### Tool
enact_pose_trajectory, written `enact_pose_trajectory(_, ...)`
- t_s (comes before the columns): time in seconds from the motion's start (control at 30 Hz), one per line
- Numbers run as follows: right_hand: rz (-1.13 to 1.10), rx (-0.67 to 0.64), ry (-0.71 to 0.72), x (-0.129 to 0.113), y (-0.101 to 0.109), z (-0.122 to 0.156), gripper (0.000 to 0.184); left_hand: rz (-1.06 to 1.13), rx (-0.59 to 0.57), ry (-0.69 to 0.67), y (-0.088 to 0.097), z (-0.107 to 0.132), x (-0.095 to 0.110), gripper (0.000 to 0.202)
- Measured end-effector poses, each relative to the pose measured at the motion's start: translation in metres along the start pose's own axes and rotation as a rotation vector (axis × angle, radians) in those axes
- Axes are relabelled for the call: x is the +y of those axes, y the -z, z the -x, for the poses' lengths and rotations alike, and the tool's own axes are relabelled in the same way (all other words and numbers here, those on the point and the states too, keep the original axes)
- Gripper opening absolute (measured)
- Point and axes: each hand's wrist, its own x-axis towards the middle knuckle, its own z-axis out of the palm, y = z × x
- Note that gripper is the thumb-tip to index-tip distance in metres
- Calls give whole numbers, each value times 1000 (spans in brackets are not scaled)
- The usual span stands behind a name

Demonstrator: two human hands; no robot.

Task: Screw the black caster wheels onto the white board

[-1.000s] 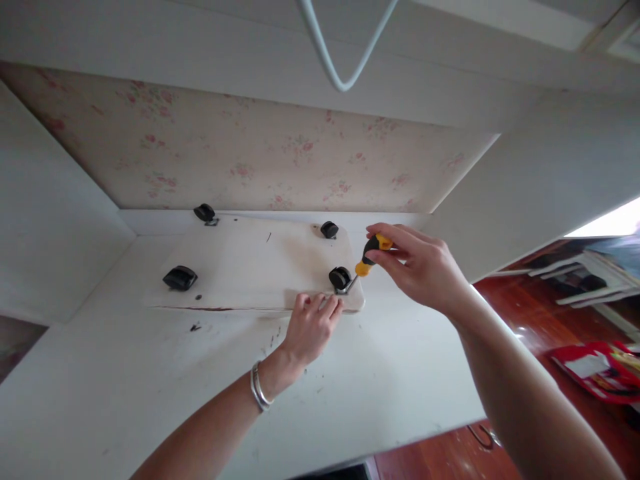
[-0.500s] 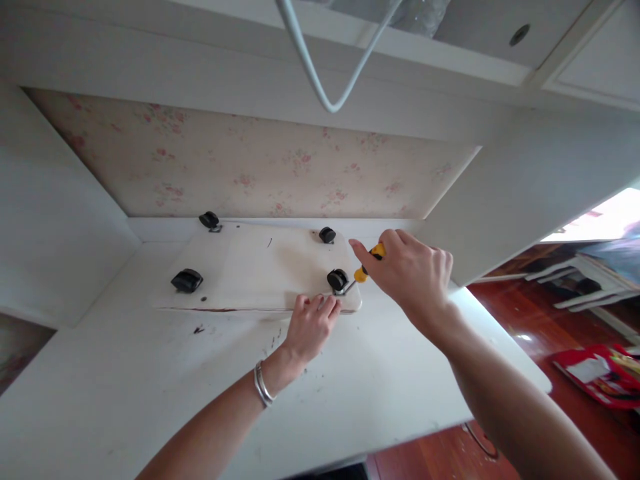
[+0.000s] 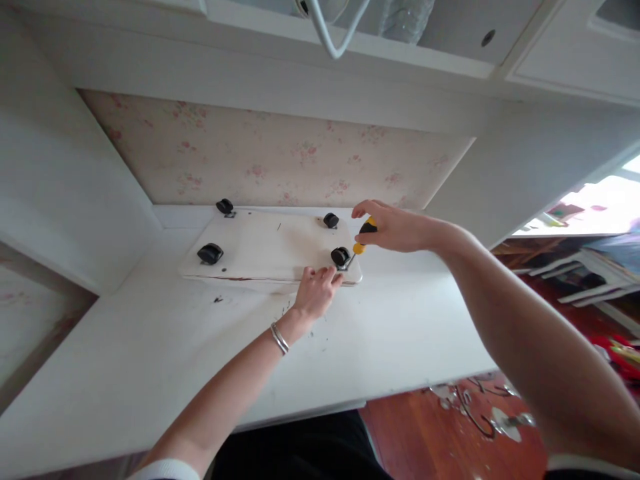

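Observation:
A pale wooden board (image 3: 270, 250) lies upside down on a white desk (image 3: 390, 333), with several black caster wheels on it. My right hand (image 3: 395, 227) is closed round a screwdriver (image 3: 361, 241) with a yellow and black handle. Its tip meets the metal plate of the near right caster (image 3: 341, 257). My left hand (image 3: 317, 290) rests on the board's front edge just below that caster, fingers curled and pressing down. A silver bracelet (image 3: 279, 338) sits on the left wrist.
Other casters stand at the near left (image 3: 210, 253), far left (image 3: 225, 207) and far right (image 3: 331, 220) corners. A floral back panel (image 3: 275, 160) and white side walls enclose the desk. A white cable loop (image 3: 335, 33) hangs overhead. Red wooden floor (image 3: 450, 427) lies right.
The view has pulled back and tilted, so the board looks smaller and farther. My right hand has turned on the screwdriver handle, the fingers now on top. The left hand has stayed on the board edge.

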Motion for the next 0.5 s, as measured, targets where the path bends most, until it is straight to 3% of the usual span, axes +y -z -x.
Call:
enact_pose_trajectory(0.07,10,-87,-27,2,5,1,25,-2,-5,4,0,1,2,33)
enact_pose_trajectory(0.13,87,-72,-54,-1,6,1,20,-1,-7,9,0,2,4,34)
enact_pose_trajectory(0.3,176,-81,-65,-19,-1,-5,32,1,-12,16,1,6,7,36)
enact_pose_trajectory(0.43,238,18,-133,-30,-5,-8,44,0,-15,21,3,6,7,38)
enact_pose_trajectory(0.5,219,-3,-113,-31,-7,-8,45,-7,-17,29,6,6,7,36)
